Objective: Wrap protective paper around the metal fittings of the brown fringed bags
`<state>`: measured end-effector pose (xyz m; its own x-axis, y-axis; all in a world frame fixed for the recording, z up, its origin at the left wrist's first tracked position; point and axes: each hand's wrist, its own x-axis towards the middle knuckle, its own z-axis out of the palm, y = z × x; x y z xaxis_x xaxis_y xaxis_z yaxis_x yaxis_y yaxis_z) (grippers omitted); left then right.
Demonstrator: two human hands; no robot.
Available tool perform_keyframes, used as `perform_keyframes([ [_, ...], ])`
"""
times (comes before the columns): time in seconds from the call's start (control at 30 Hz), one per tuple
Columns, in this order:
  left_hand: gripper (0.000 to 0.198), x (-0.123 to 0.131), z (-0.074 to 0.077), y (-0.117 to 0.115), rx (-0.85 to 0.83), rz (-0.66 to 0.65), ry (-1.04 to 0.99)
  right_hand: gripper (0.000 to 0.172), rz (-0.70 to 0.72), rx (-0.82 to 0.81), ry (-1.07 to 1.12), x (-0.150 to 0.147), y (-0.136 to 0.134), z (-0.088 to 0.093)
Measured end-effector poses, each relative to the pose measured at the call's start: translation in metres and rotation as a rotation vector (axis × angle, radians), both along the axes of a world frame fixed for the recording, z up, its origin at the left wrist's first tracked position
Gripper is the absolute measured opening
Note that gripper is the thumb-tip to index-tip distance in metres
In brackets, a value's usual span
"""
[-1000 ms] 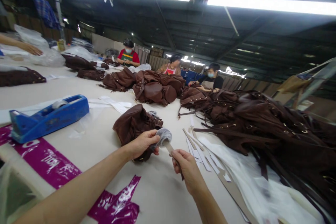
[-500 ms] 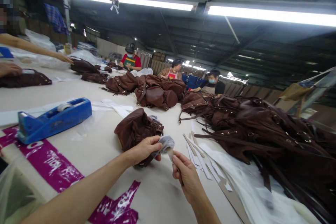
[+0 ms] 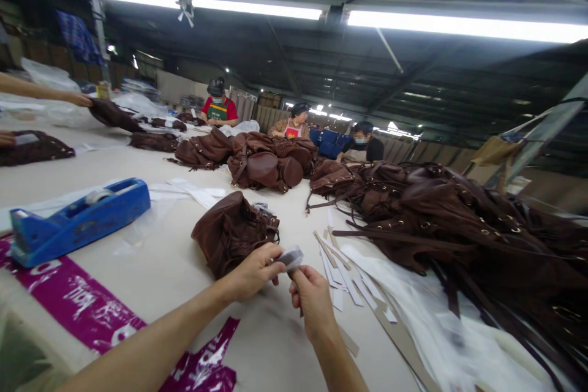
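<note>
A brown drawstring-style bag [image 3: 225, 233] lies on its side on the table in front of me. At its opening, my left hand [image 3: 257, 269] is closed on a small grey piece wrapped in thin translucent film [image 3: 291, 257]. My right hand [image 3: 312, 297] pinches the lower right end of that wrapped piece. A bit of dark strap seems to show below the right fingers. What lies under the film is too blurred to make out. More grey wrapping [image 3: 264, 208] shows at the far side of the bag.
A blue tape dispenser [image 3: 82, 217] stands at the left, by a purple printed plastic strip [image 3: 78, 300]. Card strips [image 3: 342, 269] and white sheeting [image 3: 413, 306] lie right. Brown bags pile up at the right [image 3: 436, 214] and beyond. Several co-workers are around the table.
My right hand has moved up and left, closer to my left hand, and the wrapped piece looks tighter. At the far left, a co-worker's hand lifts a brown bag's edge. The view has shifted slightly.
</note>
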<state>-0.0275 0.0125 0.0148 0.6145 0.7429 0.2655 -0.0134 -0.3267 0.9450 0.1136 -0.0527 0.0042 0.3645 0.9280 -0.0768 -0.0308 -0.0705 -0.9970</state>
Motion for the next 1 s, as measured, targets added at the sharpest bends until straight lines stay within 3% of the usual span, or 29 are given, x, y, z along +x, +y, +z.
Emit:
perform_keyframes([
  [0.17,0.020,0.000,-0.001,0.004,-0.093,-0.010,-0.086,0.041,0.033,-0.017,0.177,0.004,-0.002,-0.005],
  [0.27,0.017,0.001,0.002,0.000,-0.089,-0.022,-0.059,0.041,0.046,0.043,0.174,0.001,0.000,-0.007],
  [0.4,0.012,0.005,0.004,-0.007,0.013,-0.026,0.004,0.040,0.006,0.079,0.123,-0.003,0.008,-0.015],
  [0.53,0.009,0.008,0.000,-0.006,0.215,0.050,0.101,0.036,0.027,0.047,0.281,0.002,0.013,-0.023],
  [0.7,0.008,0.006,0.002,-0.006,0.223,0.035,0.086,0.035,0.155,0.039,0.416,0.011,0.006,-0.019],
  [0.87,0.008,0.007,0.002,-0.008,0.351,0.045,0.104,0.041,-0.034,0.030,0.369,0.009,0.004,-0.018],
  [1.0,0.005,0.009,-0.002,-0.009,0.335,0.088,0.080,0.042,-0.060,0.041,0.372,0.007,0.009,-0.024],
])
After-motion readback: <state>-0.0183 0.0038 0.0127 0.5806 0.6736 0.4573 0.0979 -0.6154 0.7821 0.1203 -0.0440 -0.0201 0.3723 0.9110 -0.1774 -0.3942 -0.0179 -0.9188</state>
